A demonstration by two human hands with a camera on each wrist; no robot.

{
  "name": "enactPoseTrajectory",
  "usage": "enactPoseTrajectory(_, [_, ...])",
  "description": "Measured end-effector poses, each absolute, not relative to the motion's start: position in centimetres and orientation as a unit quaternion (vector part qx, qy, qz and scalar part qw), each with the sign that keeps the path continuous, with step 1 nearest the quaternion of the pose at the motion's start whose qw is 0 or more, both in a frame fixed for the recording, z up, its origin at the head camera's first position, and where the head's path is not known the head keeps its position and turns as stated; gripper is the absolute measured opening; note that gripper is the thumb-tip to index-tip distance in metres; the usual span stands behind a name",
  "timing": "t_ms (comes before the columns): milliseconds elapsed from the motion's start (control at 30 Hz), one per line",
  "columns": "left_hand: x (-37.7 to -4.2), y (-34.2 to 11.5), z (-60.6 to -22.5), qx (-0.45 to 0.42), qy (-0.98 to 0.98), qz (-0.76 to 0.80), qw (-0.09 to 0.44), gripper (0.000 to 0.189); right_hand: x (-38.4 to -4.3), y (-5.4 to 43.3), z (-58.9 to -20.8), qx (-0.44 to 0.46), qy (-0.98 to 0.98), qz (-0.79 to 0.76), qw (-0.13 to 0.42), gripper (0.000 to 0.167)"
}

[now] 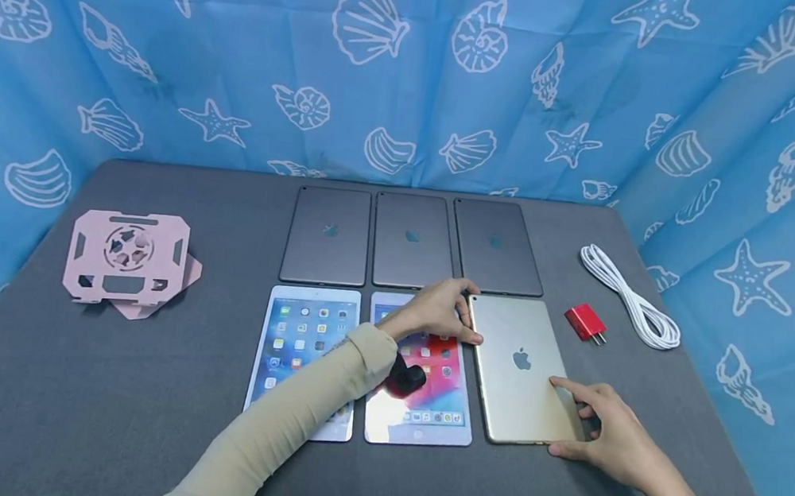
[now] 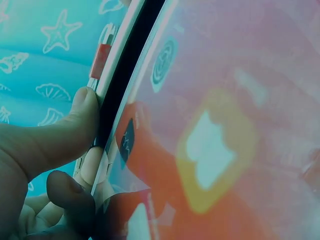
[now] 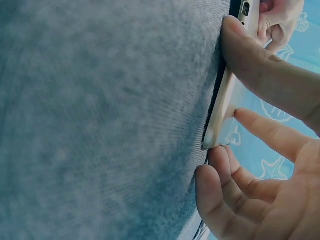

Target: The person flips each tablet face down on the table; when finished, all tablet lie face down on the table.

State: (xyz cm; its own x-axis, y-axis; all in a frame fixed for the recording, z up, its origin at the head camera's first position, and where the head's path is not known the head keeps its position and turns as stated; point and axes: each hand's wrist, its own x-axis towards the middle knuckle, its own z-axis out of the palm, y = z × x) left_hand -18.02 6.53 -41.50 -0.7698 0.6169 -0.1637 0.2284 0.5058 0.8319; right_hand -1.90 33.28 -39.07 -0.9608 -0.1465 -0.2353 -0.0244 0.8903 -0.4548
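A gold tablet lies back side up at the right end of the near row, its apple logo showing. My left hand reaches across the middle tablet and grips the gold one by its upper left corner, the thumb on its left edge. At the lower right corner my right hand holds it too. In the right wrist view the right thumb lies along the edge with the charging port, and a fingertip touches the back. Another white tablet, screen lit, lies at left, partly behind the left sleeve.
Three dark grey tablets lie back side up in the far row. To the right are a red charger plug and a coiled white cable. A pink folding stand sits at left. A blue shell-print curtain surrounds the table.
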Motion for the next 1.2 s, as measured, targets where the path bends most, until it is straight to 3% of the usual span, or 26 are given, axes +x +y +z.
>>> enactPoseTrajectory(300, [-18.0,6.64,-41.68,0.256,0.853,0.402,0.213,0.075,-1.93,33.2,-39.16,-0.037,0.964,-0.225,0.139,0.091])
enactPoseTrajectory(533, [-17.84,7.04,-41.61,0.266,0.883,0.346,0.174,0.032,-1.91,33.02,-39.15,-0.034,0.964,-0.221,0.144,0.09])
enactPoseTrajectory(633, [-17.87,7.15,-41.63,0.264,0.885,0.344,0.17,0.027,-1.9,32.99,-39.11,-0.035,0.964,-0.22,0.144,0.09])
enactPoseTrajectory(733, [-17.86,7.16,-41.69,0.264,0.887,0.341,0.166,0.032,-1.94,32.94,-39.11,-0.036,0.964,-0.218,0.146,0.09])
enactPoseTrajectory(900, [-17.82,7.18,-41.75,0.264,0.892,0.331,0.157,0.06,-1.97,32.81,-39.19,-0.035,0.966,-0.212,0.148,0.091])
enactPoseTrajectory(1200, [-17.64,6.86,-41.35,0.277,0.882,0.343,0.166,0.066,-1.72,32.48,-39.02,-0.04,0.97,-0.197,0.138,0.088])
